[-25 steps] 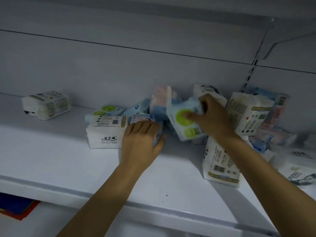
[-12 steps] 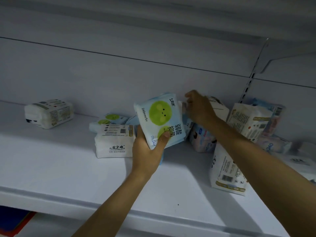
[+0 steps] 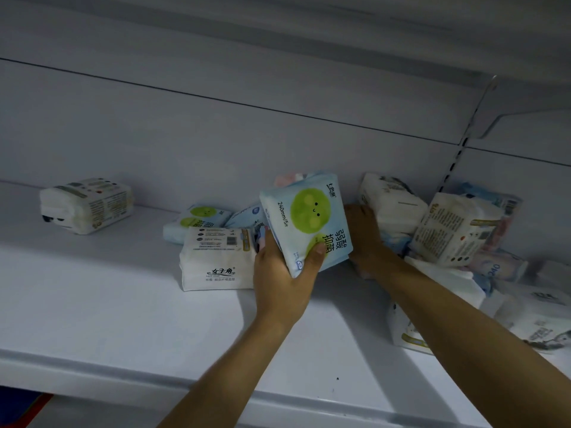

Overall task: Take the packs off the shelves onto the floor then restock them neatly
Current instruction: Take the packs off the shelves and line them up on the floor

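Green-dot pack (image 3: 306,217) now upright in my left hand (image 3: 278,273), mid-frame, lifted off the shelf (image 3: 92,304).
Passed over from my right hand (image 3: 366,239). Left fingers (image 3: 315,253) clamped on it. Right is back in the pile (image 3: 457,230) at centre-right, grip hidden, can't tell.

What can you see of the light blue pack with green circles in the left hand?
The light blue pack looks like soft, flat plastic, printed with two green circles, the upper with a face, and dark text. Upright, slightly tilted, it faces the camera. The left hand grips its lower end, thumb in front.
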Available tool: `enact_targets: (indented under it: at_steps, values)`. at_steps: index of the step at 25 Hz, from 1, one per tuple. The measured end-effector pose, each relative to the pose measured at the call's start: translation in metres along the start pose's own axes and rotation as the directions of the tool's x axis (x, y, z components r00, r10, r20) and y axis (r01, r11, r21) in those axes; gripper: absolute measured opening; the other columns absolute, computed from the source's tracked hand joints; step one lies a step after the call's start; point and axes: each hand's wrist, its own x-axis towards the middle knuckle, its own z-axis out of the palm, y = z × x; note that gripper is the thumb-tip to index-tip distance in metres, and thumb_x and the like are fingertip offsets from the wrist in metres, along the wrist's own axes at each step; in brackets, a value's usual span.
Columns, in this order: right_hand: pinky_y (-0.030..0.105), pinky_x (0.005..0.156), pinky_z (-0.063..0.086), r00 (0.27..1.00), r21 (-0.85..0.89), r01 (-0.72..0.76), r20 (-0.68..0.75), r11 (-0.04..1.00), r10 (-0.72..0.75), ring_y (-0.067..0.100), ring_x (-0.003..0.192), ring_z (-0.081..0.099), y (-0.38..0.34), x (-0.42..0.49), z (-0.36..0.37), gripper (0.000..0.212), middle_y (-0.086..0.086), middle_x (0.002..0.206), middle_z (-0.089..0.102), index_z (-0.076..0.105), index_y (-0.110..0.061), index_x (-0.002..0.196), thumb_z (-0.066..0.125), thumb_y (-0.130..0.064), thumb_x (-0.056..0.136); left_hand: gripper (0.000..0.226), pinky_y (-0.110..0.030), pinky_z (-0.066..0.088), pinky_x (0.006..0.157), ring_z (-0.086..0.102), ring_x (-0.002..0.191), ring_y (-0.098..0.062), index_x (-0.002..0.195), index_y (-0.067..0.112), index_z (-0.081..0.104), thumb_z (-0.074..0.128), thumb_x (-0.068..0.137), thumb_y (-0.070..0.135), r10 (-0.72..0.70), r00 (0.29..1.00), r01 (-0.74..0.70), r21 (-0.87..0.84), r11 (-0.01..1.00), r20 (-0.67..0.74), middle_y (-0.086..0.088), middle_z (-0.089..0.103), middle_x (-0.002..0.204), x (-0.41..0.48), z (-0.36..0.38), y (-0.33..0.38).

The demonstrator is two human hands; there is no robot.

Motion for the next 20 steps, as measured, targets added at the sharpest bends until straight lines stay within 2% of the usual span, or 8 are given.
enact_targets:
  at_steps: [2,4,7,9,10,12,16,20]
  values:
    - [0.032,0.078,0.045,0.979,0.388,-0.057,-0.158,0.92,0.127,0.022,0.09,0.059,0.004,0.004,-0.003,0.012,0.001,0.089,0.061,0.057,-0.018,0.102,0.057,-0.018,0.09,0.054,-0.03,0.057,0.079,0.065,0.097,-0.005,0.108,0.04,0.051,0.06,0.069,0.076,-0.004,1.0,0.003,0.009,1.0,0.004,0.026,0.065,0.106,0.0,0.001,-0.003]
    - [0.028,0.074,0.05,0.912,0.719,-0.056,-0.245,0.693,0.328,0.011,0.084,0.058,0.005,0.008,-0.027,0.039,-0.005,0.095,0.059,0.052,-0.015,0.122,0.066,-0.012,0.085,0.053,-0.042,0.055,0.083,0.065,0.101,-0.013,0.109,0.036,0.053,0.061,0.072,0.073,0.034,0.999,-0.035,0.061,0.998,0.002,0.015,0.068,0.107,0.001,0.001,-0.009]
    - [0.026,0.065,0.056,0.814,0.982,0.095,-0.171,0.162,0.556,0.005,0.078,0.064,0.012,-0.006,-0.066,0.04,-0.006,0.094,0.064,0.055,-0.015,0.115,0.067,-0.007,0.078,0.047,-0.044,0.054,0.084,0.063,0.104,-0.017,0.11,0.04,0.052,0.062,0.075,0.07,0.067,0.997,-0.071,0.12,0.99,0.035,0.011,0.067,0.108,0.002,0.001,-0.014]
    - [0.032,0.069,0.057,0.858,0.973,0.136,-0.021,-0.187,0.514,0.014,0.087,0.068,0.015,-0.028,-0.069,0.039,0.001,0.101,0.069,0.059,-0.015,0.11,0.072,-0.015,0.073,0.038,-0.041,0.054,0.083,0.064,0.099,-0.012,0.105,0.049,0.052,0.065,0.074,0.065,0.068,0.996,-0.074,0.128,0.989,0.05,0.017,0.066,0.103,0.001,-0.002,-0.008]
    - [0.035,0.073,0.058,0.887,0.97,0.079,0.037,-0.229,0.46,0.019,0.093,0.069,0.012,-0.039,-0.065,0.041,0.005,0.106,0.07,0.061,-0.013,0.111,0.076,-0.016,0.073,0.036,-0.039,0.054,0.084,0.064,0.098,-0.01,0.104,0.049,0.052,0.067,0.074,0.061,0.053,0.996,-0.061,0.112,0.992,0.068,0.02,0.066,0.102,0.0,-0.004,-0.004]
    - [0.038,0.076,0.058,0.878,0.985,-0.03,0.108,-0.172,0.466,0.023,0.096,0.069,0.007,-0.059,-0.054,0.044,0.01,0.111,0.07,0.061,-0.007,0.118,0.075,-0.007,0.076,0.038,-0.029,0.054,0.083,0.065,0.095,-0.007,0.103,0.041,0.054,0.074,0.073,0.053,-0.022,0.992,0.014,0.066,0.998,0.126,0.023,0.067,0.097,-0.001,-0.006,0.005]
    - [0.041,0.081,0.056,0.818,0.97,0.047,0.1,-0.239,0.567,0.022,0.097,0.068,0.023,-0.101,-0.067,0.042,0.003,0.107,0.07,0.058,-0.011,0.118,0.066,0.006,0.08,0.047,-0.031,0.055,0.085,0.067,0.1,-0.014,0.113,0.026,0.057,0.079,0.074,0.039,-0.135,0.975,0.141,-0.02,0.99,0.177,0.008,0.07,0.105,0.001,-0.015,0.032]
    - [0.034,0.072,0.058,0.949,0.92,0.025,0.101,-0.392,0.297,0.025,0.1,0.068,0.038,-0.156,-0.096,0.036,0.006,0.11,0.071,0.06,-0.011,0.113,0.067,-0.004,0.078,0.044,-0.02,0.053,0.079,0.066,0.101,-0.012,0.111,0.026,0.055,0.08,0.075,0.027,-0.147,0.979,0.156,-0.049,0.987,0.144,0.002,0.067,0.111,-0.026,-0.016,0.08]
